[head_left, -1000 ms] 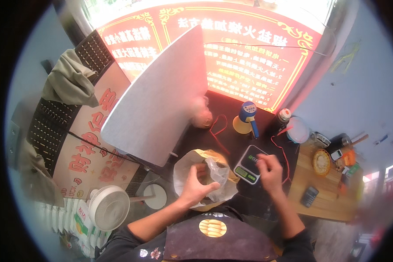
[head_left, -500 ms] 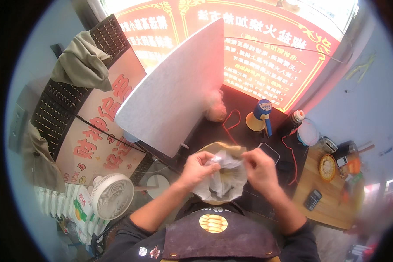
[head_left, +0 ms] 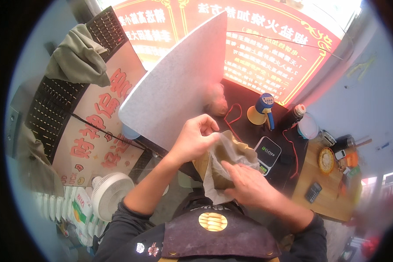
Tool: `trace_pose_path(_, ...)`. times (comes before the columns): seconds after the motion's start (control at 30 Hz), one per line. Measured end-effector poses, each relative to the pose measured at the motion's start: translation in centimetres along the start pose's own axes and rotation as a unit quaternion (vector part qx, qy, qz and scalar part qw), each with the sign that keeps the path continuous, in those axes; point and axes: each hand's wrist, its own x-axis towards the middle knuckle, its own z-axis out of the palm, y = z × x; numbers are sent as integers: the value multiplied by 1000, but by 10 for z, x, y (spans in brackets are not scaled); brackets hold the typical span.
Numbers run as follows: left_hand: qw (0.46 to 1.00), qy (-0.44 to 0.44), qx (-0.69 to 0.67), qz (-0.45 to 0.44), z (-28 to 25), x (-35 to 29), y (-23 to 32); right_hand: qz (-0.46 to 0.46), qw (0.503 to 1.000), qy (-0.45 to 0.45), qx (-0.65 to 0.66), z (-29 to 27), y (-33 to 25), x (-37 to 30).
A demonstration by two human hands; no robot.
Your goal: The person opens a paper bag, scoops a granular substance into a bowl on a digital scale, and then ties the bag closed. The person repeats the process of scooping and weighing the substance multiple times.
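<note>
In front of my apron is a brown paper bag with a translucent whitish plastic liner showing at its mouth. My left hand pinches the liner's upper left edge between thumb and fingertips. With fingers stretched out, my right hand lies against the liner's right side, and its fingertips reach toward the middle. The bag's inside and its contents are hidden by the liner and my right hand. Just beyond my right hand sits a small black-topped scale with a pale frame and lit green display.
A large pale board stands tilted ahead. On the dark table are a blue-and-yellow megaphone, a bottle and red cords. At right, a wooden table bears a calculator and a basket. A white fan stands left.
My left hand has moved up, drawing the liner's edge with it. My right hand has let go of the rim and come down and leftward, fingers now straight. The scale shows more fully.
</note>
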Motion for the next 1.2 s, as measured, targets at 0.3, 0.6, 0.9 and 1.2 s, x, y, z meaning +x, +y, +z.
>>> trace_pose_path(0.3, 962, 33, 222, 157, -8, -16, 17, -73, 982, -172, 2, 2, -22, -16)
trace_pose_path(0.6, 846, -119, 123, 505, -19, -31, -71, 337, 702, -375, 504, 0, -11, 60)
trace_pose_path(0.9, 836, -16, 64, 545, -25, -35, -62, 190, 862, -428, -194, 13, 25, 87)
trace_pose_path(1.2, 854, 377, 104, 344, -68, -101, -159, 94, 898, -370, -218, 21, 30, 60)
